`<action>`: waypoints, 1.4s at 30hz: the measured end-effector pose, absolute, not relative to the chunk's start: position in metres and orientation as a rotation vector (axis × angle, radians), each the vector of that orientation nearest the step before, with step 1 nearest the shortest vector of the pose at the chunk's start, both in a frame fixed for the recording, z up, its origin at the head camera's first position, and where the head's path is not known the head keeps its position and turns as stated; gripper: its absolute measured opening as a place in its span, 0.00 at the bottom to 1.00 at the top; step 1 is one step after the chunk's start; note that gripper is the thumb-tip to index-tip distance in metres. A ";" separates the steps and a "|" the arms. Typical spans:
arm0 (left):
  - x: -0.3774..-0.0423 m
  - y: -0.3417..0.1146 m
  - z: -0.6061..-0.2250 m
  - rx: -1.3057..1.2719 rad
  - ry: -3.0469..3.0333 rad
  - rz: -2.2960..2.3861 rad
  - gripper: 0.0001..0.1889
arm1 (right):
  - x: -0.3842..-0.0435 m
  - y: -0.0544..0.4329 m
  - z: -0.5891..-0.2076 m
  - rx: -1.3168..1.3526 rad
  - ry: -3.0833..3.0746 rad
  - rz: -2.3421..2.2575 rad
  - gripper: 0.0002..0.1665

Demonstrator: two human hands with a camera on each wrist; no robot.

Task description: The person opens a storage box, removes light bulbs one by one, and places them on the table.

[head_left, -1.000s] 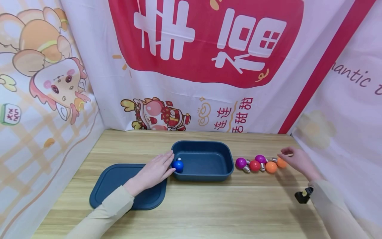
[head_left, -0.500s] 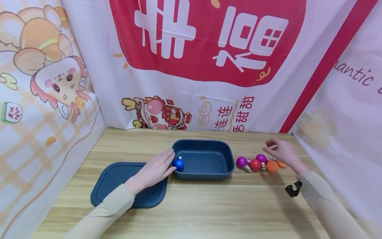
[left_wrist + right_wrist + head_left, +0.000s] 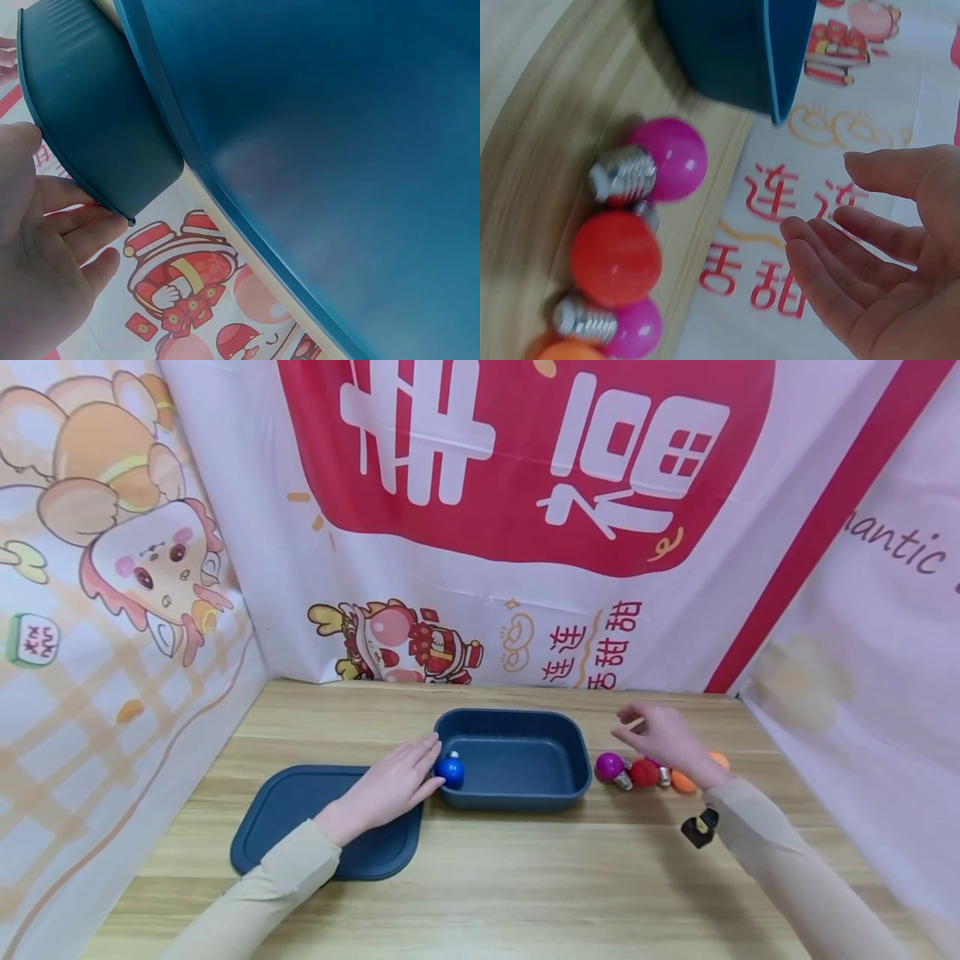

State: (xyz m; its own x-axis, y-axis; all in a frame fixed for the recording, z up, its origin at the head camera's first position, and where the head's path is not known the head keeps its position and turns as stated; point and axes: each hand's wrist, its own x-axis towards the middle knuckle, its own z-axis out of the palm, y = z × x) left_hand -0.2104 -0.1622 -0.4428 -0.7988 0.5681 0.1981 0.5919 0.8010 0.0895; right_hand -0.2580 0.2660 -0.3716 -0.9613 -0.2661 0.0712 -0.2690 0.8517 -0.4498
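A dark blue rectangular box (image 3: pixel 517 803) stands on the table with a blue light bulb (image 3: pixel 450 770) inside its left end. My left hand (image 3: pixel 386 785) rests against the box's left end, its fingers fairly straight and touching the rim; in the left wrist view the thumb (image 3: pixel 21 139) also meets the rim. My right hand (image 3: pixel 663 735) hovers above and behind a row of bulbs to the right of the box. Nothing is between its loosely bent fingers in the right wrist view. The row has purple (image 3: pixel 609 767), red (image 3: pixel 643 773) and orange (image 3: pixel 683 782) bulbs, partly hidden by that hand.
The flat dark blue lid (image 3: pixel 300 814) lies left of the box, partly under the left forearm. Printed cloth walls rise behind the wooden table (image 3: pixel 525 885) and on both sides. A black strap mount (image 3: pixel 700 829) hangs from the right wrist.
My right hand has moved left from the orange bulbs at the row's right end, toward the box. My left hand stays at the box's left end.
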 end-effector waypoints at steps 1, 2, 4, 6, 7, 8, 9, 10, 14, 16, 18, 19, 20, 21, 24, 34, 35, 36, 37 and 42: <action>-0.210 -0.162 -0.443 -0.918 -2.829 -0.219 0.34 | -0.258 0.261 -0.372 0.448 -3.019 0.740 0.21; -0.210 -0.162 -0.443 -0.918 -2.833 -0.218 0.34 | -0.258 0.256 -0.372 0.466 -3.020 0.747 0.20; -0.210 -0.162 -0.443 -0.921 -2.837 -0.219 0.34 | -0.258 0.247 -0.372 0.505 -3.010 0.754 0.19; -0.210 -0.163 -0.443 -0.922 -2.840 -0.218 0.34 | -0.259 0.239 -0.373 0.558 -2.986 0.755 0.19; -0.210 -0.163 -0.443 -0.922 -2.842 -0.218 0.34 | -0.259 0.235 -0.374 0.571 -2.975 0.756 0.19; -0.211 -0.163 -0.443 -0.921 -2.843 -0.217 0.34 | -0.259 0.231 -0.374 0.593 -2.961 0.759 0.19; -0.211 -0.163 -0.443 -0.920 -2.843 -0.217 0.34 | -0.260 0.226 -0.374 0.609 -2.949 0.761 0.19; -0.211 -0.163 -0.443 -0.919 -2.844 -0.216 0.34 | -0.260 0.222 -0.375 0.634 -2.934 0.767 0.18; -0.211 -0.162 -0.442 -0.917 -2.839 -0.213 0.34 | -0.262 0.206 -0.378 0.708 -2.900 0.756 0.18; -0.211 -0.162 -0.442 -0.918 -2.834 -0.208 0.34 | -0.263 0.199 -0.381 0.755 -2.890 0.732 0.17; -0.211 -0.162 -0.442 -0.919 -2.832 -0.203 0.34 | -0.264 0.191 -0.383 0.787 -2.895 0.715 0.17; -0.211 -0.163 -0.442 -0.918 -2.831 -0.201 0.34 | -0.264 0.188 -0.384 0.808 -2.894 0.705 0.17; -0.211 -0.163 -0.442 -0.918 -2.830 -0.201 0.34 | -0.264 0.184 -0.385 0.825 -2.895 0.697 0.18; -0.211 -0.163 -0.442 -0.918 -2.830 -0.200 0.34 | -0.264 0.181 -0.386 0.849 -2.892 0.690 0.18; -0.211 -0.163 -0.442 -0.918 -2.830 -0.203 0.34 | -0.264 0.170 -0.388 0.917 -2.872 0.672 0.18; -0.210 -0.162 -0.440 -0.924 -2.825 -0.204 0.34 | -0.260 0.127 -0.389 0.997 -2.941 0.622 0.19; -0.210 -0.162 -0.440 -0.920 -2.826 -0.207 0.34 | -0.260 0.123 -0.390 0.998 -2.954 0.618 0.19; -0.210 -0.162 -0.440 -0.917 -2.827 -0.208 0.34 | -0.260 0.119 -0.391 0.990 -2.974 0.629 0.20; -0.210 -0.162 -0.440 -0.916 -2.827 -0.212 0.34 | -0.260 0.116 -0.391 0.985 -2.992 0.640 0.20; -0.210 -0.162 -0.441 -0.917 -2.838 -0.229 0.34 | -0.259 0.100 -0.395 0.957 -3.078 0.679 0.23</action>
